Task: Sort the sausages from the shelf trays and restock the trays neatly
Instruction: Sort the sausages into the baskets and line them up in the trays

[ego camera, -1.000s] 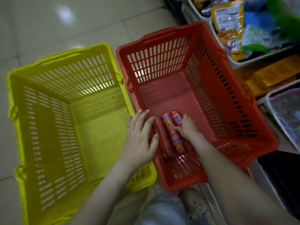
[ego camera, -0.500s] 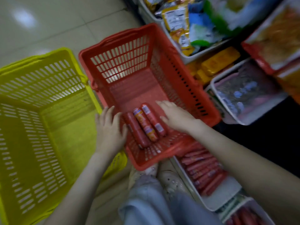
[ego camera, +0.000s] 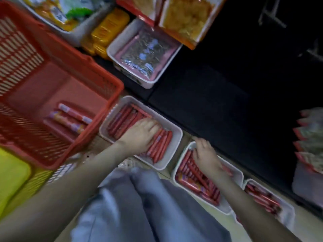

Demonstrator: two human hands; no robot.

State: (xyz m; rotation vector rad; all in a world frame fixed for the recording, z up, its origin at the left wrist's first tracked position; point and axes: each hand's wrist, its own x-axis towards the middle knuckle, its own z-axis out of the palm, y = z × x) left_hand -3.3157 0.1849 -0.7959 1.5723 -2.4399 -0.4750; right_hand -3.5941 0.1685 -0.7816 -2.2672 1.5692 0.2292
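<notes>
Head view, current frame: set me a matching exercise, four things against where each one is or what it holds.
Things:
1. left hand
2. right hand
3. red basket
4. yellow basket

Places or states:
A. at the lower left edge of the picture
B. resting on the packed sausages in the first tray, beside the red basket
C. has a few loose sausages on its floor
D. reaching to the far end of the middle tray

Pairs: 1-B, 2-D, 3-C, 4-A.
</notes>
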